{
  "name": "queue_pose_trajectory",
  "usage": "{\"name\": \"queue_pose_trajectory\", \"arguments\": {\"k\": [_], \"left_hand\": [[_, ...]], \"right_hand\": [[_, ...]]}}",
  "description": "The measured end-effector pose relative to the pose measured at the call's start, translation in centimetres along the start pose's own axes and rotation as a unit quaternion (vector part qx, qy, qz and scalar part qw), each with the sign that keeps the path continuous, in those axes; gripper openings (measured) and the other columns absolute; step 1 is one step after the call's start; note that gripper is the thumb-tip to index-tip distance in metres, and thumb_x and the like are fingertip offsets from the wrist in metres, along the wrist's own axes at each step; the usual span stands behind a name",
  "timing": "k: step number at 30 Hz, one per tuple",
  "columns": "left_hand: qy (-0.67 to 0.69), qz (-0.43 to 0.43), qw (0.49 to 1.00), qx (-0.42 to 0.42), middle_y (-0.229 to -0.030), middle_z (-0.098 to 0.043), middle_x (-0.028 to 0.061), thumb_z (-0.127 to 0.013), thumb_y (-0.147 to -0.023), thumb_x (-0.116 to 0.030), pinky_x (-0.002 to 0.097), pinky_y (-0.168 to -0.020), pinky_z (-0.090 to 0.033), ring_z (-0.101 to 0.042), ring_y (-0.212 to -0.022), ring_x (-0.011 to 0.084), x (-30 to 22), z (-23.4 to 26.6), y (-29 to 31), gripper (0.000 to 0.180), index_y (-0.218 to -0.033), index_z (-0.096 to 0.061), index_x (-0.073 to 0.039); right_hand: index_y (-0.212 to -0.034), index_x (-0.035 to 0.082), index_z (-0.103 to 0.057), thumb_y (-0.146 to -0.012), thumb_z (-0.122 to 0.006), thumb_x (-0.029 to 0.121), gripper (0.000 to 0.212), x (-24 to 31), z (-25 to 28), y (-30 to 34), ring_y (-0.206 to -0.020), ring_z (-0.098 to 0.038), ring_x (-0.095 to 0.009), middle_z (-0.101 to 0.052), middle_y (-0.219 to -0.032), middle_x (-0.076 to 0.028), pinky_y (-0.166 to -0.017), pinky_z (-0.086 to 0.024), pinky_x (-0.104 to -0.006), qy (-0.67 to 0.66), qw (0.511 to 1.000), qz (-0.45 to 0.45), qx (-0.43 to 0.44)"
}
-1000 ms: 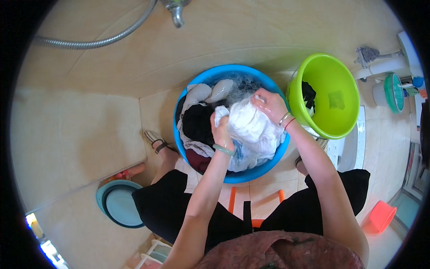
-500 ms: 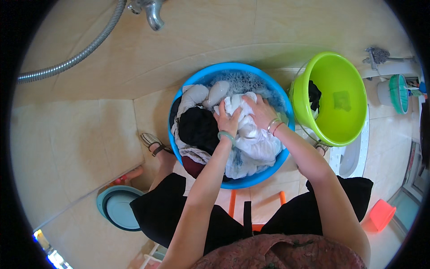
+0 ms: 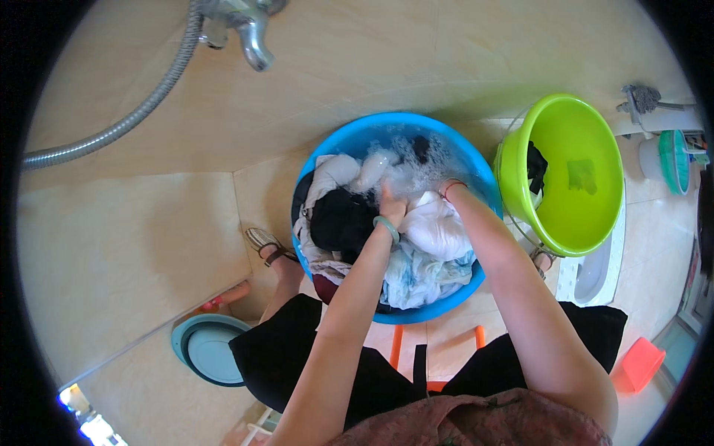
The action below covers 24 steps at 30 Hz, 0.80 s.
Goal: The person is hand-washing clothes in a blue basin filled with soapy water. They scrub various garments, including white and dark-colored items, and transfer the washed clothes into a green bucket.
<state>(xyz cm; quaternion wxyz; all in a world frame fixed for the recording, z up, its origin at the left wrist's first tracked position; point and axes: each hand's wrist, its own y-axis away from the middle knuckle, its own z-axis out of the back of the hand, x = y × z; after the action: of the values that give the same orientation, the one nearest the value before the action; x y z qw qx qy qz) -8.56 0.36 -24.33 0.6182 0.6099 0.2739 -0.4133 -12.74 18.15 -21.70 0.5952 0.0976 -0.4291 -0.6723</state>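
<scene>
Tiled washroom floor, blue basin (image 3: 454,306), both hands apparently clutching white cloth (image 3: 435,227), right hand (image 3: 439,192) half hidden, left hand (image 3: 390,208) closed.

- The blue basin (image 3: 454,301) is showing smooth, glossy plastic
- The white garment (image 3: 439,230) is lying as wet, soft cloth, wrinkled and slightly shiny
- The black garment (image 3: 338,223) is looking like matt cloth
- The green basin (image 3: 595,223) is gleaming as glossy plastic
- The tap (image 3: 253,33) and hose (image 3: 126,123) are shining as polished metal, the hose ribbed
- The floor (image 3: 119,245) is showing smooth, faintly glossy tiles
</scene>
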Motion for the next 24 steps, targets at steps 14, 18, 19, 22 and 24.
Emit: {"name": "queue_pose_trajectory", "arguments": {"k": [14,18,19,22,24], "left_hand": [[0.493,0.082,0.831,0.243,-0.123,-0.060,0.0111,-0.048,-0.094,-0.049,0.0420,-0.095,-0.047,-0.059,-0.109,0.0267,-9.6,1.9,4.8,0.055,-0.129,-0.052,-0.006],[0.405,0.014,0.901,0.151,-0.117,-0.062,0.0112,-0.053,-0.093,-0.032,0.0390,-0.090,-0.051,-0.061,-0.105,0.0256,-8.8,1.3,8.8,0.041,-0.124,-0.054,-0.004],[0.409,0.007,0.899,0.157,-0.117,-0.062,0.0112,-0.052,-0.093,-0.031,0.0387,-0.090,-0.051,-0.061,-0.104,0.0254,-8.1,1.4,9.6,0.041,-0.124,-0.054,-0.004],[0.437,0.002,0.878,0.193,-0.116,-0.062,0.0113,-0.052,-0.093,-0.029,0.0379,-0.090,-0.051,-0.062,-0.104,0.0250,-6.9,1.5,10.3,0.039,-0.123,-0.054,-0.004],[0.453,0.000,0.868,0.206,-0.116,-0.062,0.0114,-0.052,-0.093,-0.028,0.0374,-0.089,-0.051,-0.062,-0.104,0.0248,-6.4,1.0,10.2,0.038,-0.123,-0.054,-0.003]], "right_hand": [[-0.107,0.023,-0.064,-0.076,-0.061,0.016,0.031,6.5,1.9,19.6,-0.093,-0.052,-0.020,-0.057,-0.104,0.002,-0.077,-0.048,-0.0342,0.085,0.820,0.467,-0.322],[-0.118,0.023,-0.063,-0.075,-0.067,0.022,0.043,8.6,1.1,22.6,-0.086,-0.048,-0.018,-0.057,-0.103,0.005,-0.076,-0.044,-0.0308,0.093,0.803,0.459,-0.368],[-0.119,0.024,-0.062,-0.074,-0.068,0.024,0.045,9.1,0.9,23.0,-0.085,-0.048,-0.018,-0.056,-0.102,0.005,-0.076,-0.043,-0.0301,0.078,0.801,0.453,-0.384],[-0.117,0.023,-0.064,-0.067,-0.075,0.032,0.052,10.8,1.2,24.1,-0.083,-0.049,-0.017,-0.056,-0.095,0.005,-0.073,-0.043,-0.0283,0.019,0.797,0.425,-0.430],[-0.110,0.023,-0.066,-0.064,-0.077,0.033,0.049,11.2,0.9,23.7,-0.081,-0.051,-0.018,-0.056,-0.094,0.005,-0.068,-0.045,-0.0288,-0.034,0.794,0.418,-0.441]]}}
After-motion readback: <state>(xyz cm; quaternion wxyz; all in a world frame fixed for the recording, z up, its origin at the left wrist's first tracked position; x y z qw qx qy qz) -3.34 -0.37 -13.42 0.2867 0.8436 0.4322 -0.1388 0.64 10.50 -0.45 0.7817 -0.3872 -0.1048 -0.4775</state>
